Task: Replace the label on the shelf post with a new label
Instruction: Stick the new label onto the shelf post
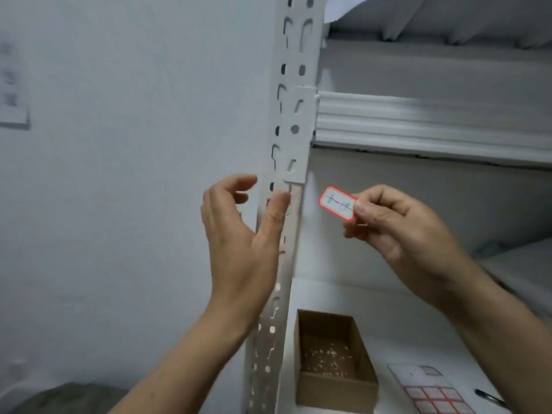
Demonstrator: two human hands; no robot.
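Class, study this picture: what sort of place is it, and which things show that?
Probably a storeroom: a slotted metal shelf post, a cardboard box on the shelf and a sheet of labels beside it. The right hand pinches a written label.

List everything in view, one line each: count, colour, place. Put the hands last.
shelf post: one, white, perforated, upright at centre
label: one, white with a red border and handwriting, just right of the post, not stuck on
shelf beam: one, white, upper right, joined to the post
lower shelf: one, white, lower right
cardboard box: one, brown, open, on the lower shelf beside the post
label sheet: one, white with red-bordered labels, on the lower shelf right of the box
dark object: one, bottom right, too cut off to name
wall: pale grey, left
left hand: one, fingers relaxed, thumb across the post's front
right hand: one, pinches the label
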